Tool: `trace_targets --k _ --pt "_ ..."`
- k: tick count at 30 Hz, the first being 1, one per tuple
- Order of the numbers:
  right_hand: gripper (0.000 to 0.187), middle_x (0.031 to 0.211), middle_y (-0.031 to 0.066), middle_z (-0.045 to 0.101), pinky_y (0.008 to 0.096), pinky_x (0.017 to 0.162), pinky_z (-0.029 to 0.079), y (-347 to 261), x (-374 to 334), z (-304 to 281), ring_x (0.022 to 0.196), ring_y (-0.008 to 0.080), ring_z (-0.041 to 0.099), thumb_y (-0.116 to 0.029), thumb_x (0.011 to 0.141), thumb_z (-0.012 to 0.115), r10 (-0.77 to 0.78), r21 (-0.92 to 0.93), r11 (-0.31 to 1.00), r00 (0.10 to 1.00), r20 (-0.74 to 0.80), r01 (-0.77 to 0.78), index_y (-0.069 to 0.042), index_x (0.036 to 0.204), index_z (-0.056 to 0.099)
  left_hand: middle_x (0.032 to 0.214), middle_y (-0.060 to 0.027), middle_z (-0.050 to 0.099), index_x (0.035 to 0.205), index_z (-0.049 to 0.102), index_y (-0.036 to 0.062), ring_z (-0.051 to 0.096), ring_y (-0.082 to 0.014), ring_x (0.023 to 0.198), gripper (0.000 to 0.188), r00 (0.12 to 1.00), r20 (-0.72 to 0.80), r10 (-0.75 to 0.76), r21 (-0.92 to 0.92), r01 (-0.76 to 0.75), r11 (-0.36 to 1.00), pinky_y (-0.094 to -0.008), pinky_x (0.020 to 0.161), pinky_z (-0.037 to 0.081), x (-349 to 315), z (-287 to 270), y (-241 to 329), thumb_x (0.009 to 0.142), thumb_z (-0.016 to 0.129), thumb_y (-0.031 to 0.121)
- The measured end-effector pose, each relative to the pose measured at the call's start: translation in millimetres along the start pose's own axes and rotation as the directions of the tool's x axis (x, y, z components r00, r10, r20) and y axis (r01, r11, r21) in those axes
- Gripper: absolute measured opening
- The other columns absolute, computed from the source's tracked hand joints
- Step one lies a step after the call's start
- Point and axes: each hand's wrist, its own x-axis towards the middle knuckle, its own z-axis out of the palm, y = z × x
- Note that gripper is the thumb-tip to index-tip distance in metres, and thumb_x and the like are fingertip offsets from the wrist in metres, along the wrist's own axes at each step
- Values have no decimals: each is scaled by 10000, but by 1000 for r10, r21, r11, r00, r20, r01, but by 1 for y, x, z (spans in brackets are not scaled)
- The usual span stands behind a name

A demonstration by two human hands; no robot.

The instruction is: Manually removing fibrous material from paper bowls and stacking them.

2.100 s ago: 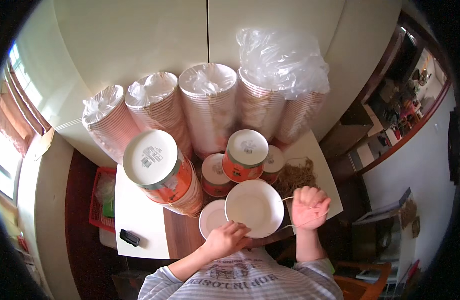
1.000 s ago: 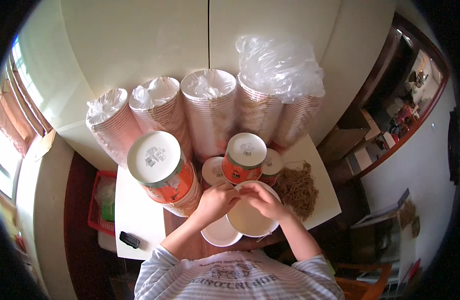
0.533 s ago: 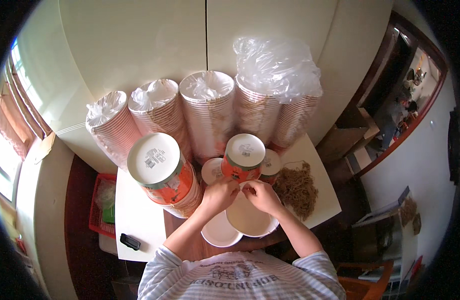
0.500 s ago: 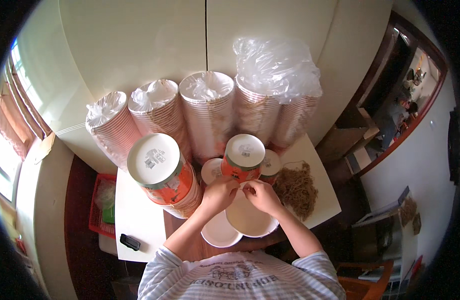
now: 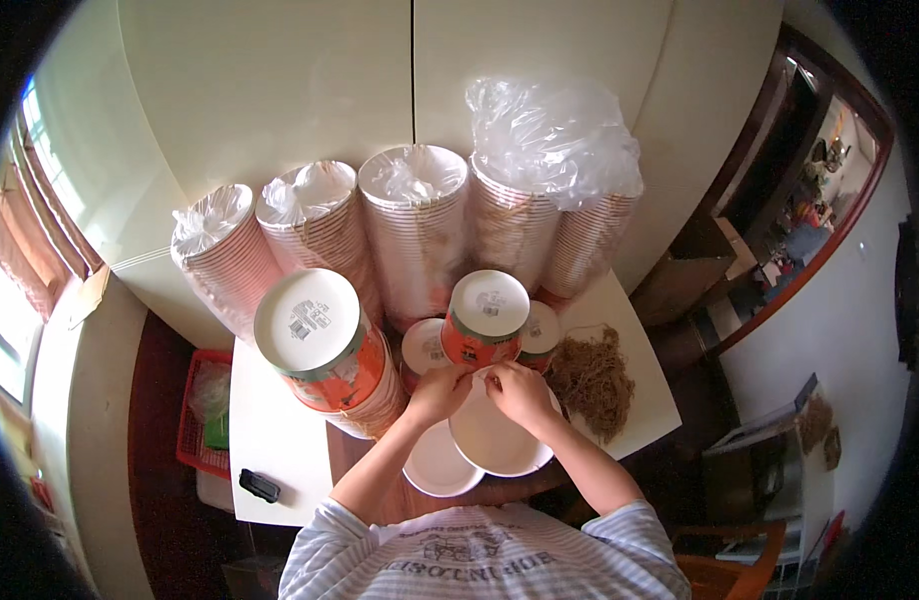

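Note:
My left hand (image 5: 442, 392) and my right hand (image 5: 518, 390) meet at the far rim of an open white paper bucket (image 5: 502, 445). Both are closed in a pinch, fingertips almost touching; whatever they grip is too small to make out. A second white bucket (image 5: 440, 468) lies partly under the first, to its left. Just beyond my fingers, an orange paper bucket (image 5: 488, 305) stands upside down, its white base up. Smaller upturned buckets flank it, one at left (image 5: 424, 345) and one at right (image 5: 542, 328). Right of my right hand lies a heap of brown strings (image 5: 592, 385).
A tall stack of upturned orange buckets (image 5: 308, 325) rises left of my left forearm. Several plastic-wrapped bucket stacks (image 5: 415, 235) line the back, with a clear plastic bag (image 5: 550, 140) over the right ones. A small black object (image 5: 260, 486) sits at the table's left; a red basket (image 5: 190, 440) stands beyond.
My hands have shifted only slightly, the fingertips still close together at the bucket's rim. The buckets stand almost as before.

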Motion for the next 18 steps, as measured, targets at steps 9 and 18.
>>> trace_targets --k 9,18 --pt "111 758 114 593 374 592 478 -1 2 2 668 288 587 -147 721 564 13 -33 999 1000 9 -13 -50 759 602 794 -194 585 877 588 24 576 -337 760 196 1000 -15 -26 -29 25 999 -393 657 450 0 -1 1 771 474 143" --pt "117 730 112 587 371 587 478 -2 5 6 654 280 587 -160 729 564 -22 -75 997 999 38 25 -54 746 610 851 -189 594 957 598 54 597 -266 810 219 983 181 21 -127 2 992 -337 703 450 9 -14 -13 781 495 135"
